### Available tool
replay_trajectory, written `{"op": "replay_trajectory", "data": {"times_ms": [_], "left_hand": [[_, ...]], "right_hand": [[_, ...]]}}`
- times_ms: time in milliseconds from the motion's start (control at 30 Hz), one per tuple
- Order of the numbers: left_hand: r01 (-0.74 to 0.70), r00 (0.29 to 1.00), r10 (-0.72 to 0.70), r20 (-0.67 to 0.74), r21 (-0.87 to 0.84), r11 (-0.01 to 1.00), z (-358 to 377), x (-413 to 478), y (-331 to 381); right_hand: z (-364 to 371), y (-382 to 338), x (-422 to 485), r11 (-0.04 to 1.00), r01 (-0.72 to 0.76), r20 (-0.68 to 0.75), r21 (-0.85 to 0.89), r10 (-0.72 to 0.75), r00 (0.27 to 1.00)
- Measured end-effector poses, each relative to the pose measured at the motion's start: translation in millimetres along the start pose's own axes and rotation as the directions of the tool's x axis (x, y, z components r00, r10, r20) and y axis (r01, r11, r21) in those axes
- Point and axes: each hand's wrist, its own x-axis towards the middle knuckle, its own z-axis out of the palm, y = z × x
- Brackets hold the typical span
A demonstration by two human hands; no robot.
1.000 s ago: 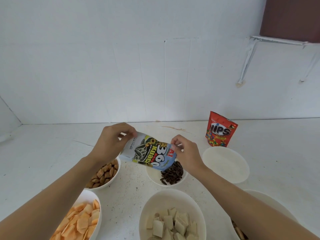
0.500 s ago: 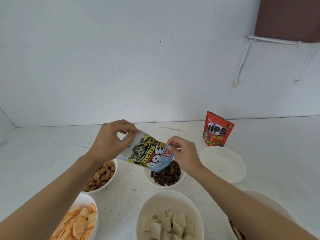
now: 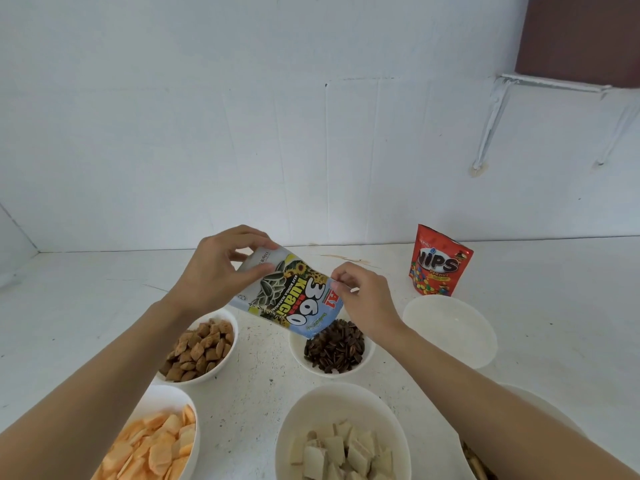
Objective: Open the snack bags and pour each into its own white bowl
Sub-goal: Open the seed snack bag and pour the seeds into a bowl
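1. The sunflower seed bag (image 3: 289, 299) hangs in the air over the middle of the counter (image 3: 69, 306), above the far-left rim of the seed bowl (image 3: 297, 355), which already holds a heap of dark seeds (image 3: 334, 348).
2. The left hand (image 3: 214, 271) pinches the bag's sealed bottom end between thumb and fingers. The right hand (image 3: 363, 299) pinches the upper edge near the mouth, fingers curled tight on the film.
3. The bag's long axis slants from upper left, at the left hand, down to lower right. The mouth points down at the bowl, so the print reads upside down from here.
4. It looks a thin, glossy pouch, flat and probably nearly spent: I would judge it light, limp and slippery, apt to fold or twist.
5. The stiff sealed seams at either end look the best hold, as taken now. Squeezing the middle would likely choke the flow.
6. The seeds are small and loose, so a sharp tilt could scatter them past the rim.
7. The red candy bag (image 3: 440, 261) stands unopened near the counter's back edge, just behind an empty white bowl (image 3: 450, 327).
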Motion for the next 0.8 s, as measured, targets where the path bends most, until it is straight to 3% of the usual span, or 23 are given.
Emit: {"op": "replay_trajectory", "data": {"times_ms": [467, 667, 800], "left_hand": [[-0.005, 0.996, 0.007, 0.084, -0.020, 1.000, 15.4, -4.0, -8.5], [-0.161, 0.973, 0.153, 0.172, 0.032, 0.986, 8.3, 13.4, 2.7], [-0.166, 0.980, 0.160, 0.114, 0.042, 0.985, 10.6, 25.0, 12.6]], "right_hand": [[-4.0, 12.5, -4.3, 0.994, -0.049, 0.063, -0.096, 0.056, 0.996], [-11.9, -0.1, 2.2, 0.998, -0.018, 0.051, -0.053, 0.020, 0.998], [-14.5, -3.4, -0.2, 0.998, 0.014, 0.084, -0.060, -0.009, 0.996]]}}
